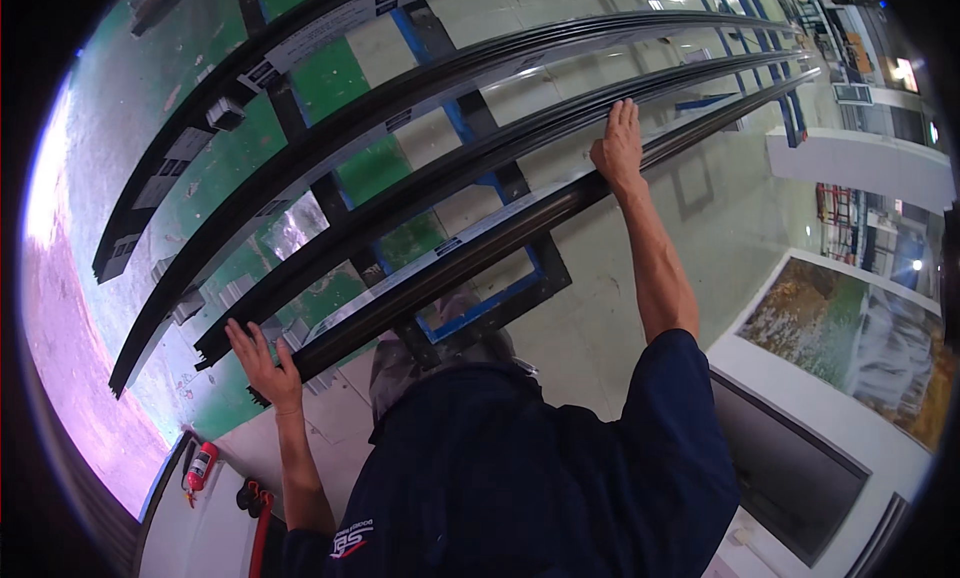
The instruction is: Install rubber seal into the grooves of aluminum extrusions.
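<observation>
Several long dark metal profiles lie side by side across a rack, slanting from lower left to upper right. My left hand [268,370] is by the left ends of the two closest ones, fingers spread, with its fingertips at the second profile [420,195]. Much farther right, my right hand [620,150] reaches over the nearest profile [460,257], its fingers stretched out and resting on the second one. Neither hand is wrapped round anything. A pale strip with dark labels runs along the nearest profile. The undersides of both palms are hidden.
Blue-edged dark rack arms [548,261] carry the profiles, one ending close to my legs. Beyond lie a third profile [400,91] and a fourth profile [180,128]. A red fire extinguisher [202,465] stands lower left. At the right is a white-framed landscape picture [850,328].
</observation>
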`<control>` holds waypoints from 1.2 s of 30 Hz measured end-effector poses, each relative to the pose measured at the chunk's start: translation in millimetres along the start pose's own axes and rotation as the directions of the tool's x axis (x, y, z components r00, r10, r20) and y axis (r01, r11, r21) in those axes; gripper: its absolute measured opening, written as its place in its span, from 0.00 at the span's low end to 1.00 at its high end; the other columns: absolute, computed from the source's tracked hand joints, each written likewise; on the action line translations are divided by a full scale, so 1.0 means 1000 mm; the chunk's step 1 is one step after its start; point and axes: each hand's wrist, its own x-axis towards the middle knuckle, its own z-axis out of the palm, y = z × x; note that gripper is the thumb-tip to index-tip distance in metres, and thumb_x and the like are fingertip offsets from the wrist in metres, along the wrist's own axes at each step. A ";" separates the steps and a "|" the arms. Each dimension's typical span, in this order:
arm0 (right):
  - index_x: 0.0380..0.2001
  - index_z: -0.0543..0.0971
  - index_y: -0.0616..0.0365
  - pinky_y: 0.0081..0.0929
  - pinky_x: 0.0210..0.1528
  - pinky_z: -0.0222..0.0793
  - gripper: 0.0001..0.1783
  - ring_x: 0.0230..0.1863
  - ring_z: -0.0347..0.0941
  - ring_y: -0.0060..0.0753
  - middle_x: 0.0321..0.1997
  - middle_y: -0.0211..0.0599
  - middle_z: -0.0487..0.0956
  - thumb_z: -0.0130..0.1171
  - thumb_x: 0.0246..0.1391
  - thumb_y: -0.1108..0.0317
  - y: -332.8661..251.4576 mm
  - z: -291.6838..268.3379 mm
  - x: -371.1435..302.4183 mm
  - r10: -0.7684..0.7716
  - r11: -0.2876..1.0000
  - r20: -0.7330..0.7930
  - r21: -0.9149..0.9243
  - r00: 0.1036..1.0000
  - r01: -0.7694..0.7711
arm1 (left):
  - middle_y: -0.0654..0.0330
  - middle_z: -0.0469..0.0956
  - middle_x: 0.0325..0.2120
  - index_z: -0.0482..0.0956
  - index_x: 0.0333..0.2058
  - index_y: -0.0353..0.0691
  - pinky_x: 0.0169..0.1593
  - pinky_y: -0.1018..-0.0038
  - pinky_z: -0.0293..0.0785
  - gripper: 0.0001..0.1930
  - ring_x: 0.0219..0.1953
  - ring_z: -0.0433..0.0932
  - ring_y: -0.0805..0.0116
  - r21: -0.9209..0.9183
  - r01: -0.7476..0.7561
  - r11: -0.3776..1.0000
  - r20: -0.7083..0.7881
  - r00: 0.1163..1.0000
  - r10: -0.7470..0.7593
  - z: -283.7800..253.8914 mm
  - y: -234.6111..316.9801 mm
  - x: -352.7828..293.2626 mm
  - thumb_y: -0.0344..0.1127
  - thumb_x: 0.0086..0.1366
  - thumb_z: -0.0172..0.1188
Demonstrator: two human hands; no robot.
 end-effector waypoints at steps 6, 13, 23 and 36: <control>0.63 0.58 0.79 0.48 0.75 0.43 0.41 0.72 0.48 0.68 0.69 0.71 0.56 0.50 0.40 0.77 -0.050 -0.006 -0.018 -0.049 0.997 0.033 0.063 0.998 0.047 | 0.40 0.56 0.68 0.67 0.63 0.33 0.70 0.52 0.52 0.27 0.69 0.54 0.38 0.035 -0.007 0.999 -0.031 0.999 0.009 -0.008 -0.007 -0.004 0.36 0.67 0.54; 0.68 0.55 0.68 0.45 0.76 0.37 0.46 0.76 0.41 0.59 0.74 0.62 0.51 0.56 0.44 0.73 -0.077 -0.022 -0.053 -0.204 0.974 0.097 0.122 0.974 0.191 | 0.45 0.57 0.68 0.70 0.61 0.38 0.70 0.51 0.53 0.30 0.71 0.54 0.42 -0.059 0.111 0.992 -0.100 0.988 -0.117 0.004 0.001 -0.014 0.47 0.63 0.56; 0.67 0.52 0.75 0.54 0.74 0.40 0.48 0.73 0.39 0.75 0.71 0.78 0.46 0.63 0.47 0.66 -0.280 -0.056 -0.131 -0.306 0.938 0.147 0.214 0.941 0.271 | 0.41 0.53 0.69 0.71 0.59 0.35 0.71 0.52 0.50 0.31 0.71 0.51 0.44 -0.269 0.171 0.948 -0.149 0.965 -0.217 -0.024 -0.013 -0.022 0.41 0.58 0.63; 0.67 0.53 0.76 0.48 0.75 0.41 0.43 0.75 0.44 0.63 0.73 0.66 0.52 0.51 0.46 0.72 -0.276 -0.042 -0.126 -0.204 0.979 0.100 0.017 0.974 0.204 | 0.40 0.50 0.68 0.68 0.63 0.46 0.69 0.39 0.39 0.31 0.72 0.47 0.44 -0.087 0.332 0.939 -0.044 0.941 -0.336 -0.037 -0.059 -0.056 0.44 0.62 0.61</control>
